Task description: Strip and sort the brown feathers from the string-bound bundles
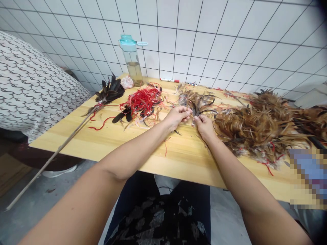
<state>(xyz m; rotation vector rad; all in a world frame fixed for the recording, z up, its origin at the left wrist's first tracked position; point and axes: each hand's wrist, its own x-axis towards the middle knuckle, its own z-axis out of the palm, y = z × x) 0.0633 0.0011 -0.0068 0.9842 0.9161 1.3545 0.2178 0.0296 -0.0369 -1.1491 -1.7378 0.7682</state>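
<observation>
Over the middle of the table, my right hand point(205, 126) pinches a small bunch of brown and dark feathers point(198, 102) by its lower end, the tips fanning out away from me. My left hand point(177, 117) is right beside it, thumb and fingers closed at the quill ends; whatever lies between those fingertips is too small to make out. A large heap of brown feathers point(255, 126) spreads to the right of my right hand. Left of my hands lies a tangle of red string point(144, 98) with a few black feathers point(122, 115) at its near edge.
A long thin stick point(55, 154) with dark feathers point(109, 90) at its far end juts over the table's point(143, 149) left edge. Against the tiled wall stand a water bottle point(133, 64) and a red marker point(169, 80). A blurred-out object point(310, 175) lies at right. Patterned cloth point(38, 81) hangs at left.
</observation>
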